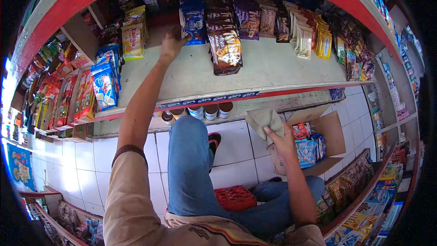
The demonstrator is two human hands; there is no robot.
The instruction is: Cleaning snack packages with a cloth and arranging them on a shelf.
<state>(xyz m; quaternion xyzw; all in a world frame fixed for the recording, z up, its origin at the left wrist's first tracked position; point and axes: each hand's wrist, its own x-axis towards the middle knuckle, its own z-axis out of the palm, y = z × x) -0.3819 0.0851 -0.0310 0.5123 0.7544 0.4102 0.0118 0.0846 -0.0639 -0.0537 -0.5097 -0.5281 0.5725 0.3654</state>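
Observation:
My left hand [173,47] reaches onto the pale shelf [177,77], at the lower left corner of a row of blue snack packets [193,23]. Its thumb points toward the front packet and stands apart from the fingers, which look stretched out; the fingertips are partly in shadow. Lower down on the right, my right hand [281,140] grips a folded grey-green cloth [266,125] in front of the shelf edge. Just right of the blue packets, a row of brown snack packets [226,50] sticks out farther toward me.
Yellow packets [133,41] stand left of my left hand, blue-and-white ones [104,84] nearer. Below the shelf are several round tubs [210,111]. An open cardboard box [331,132] holding packets sits on the tiled floor, right of a red stool [235,198] between my legs.

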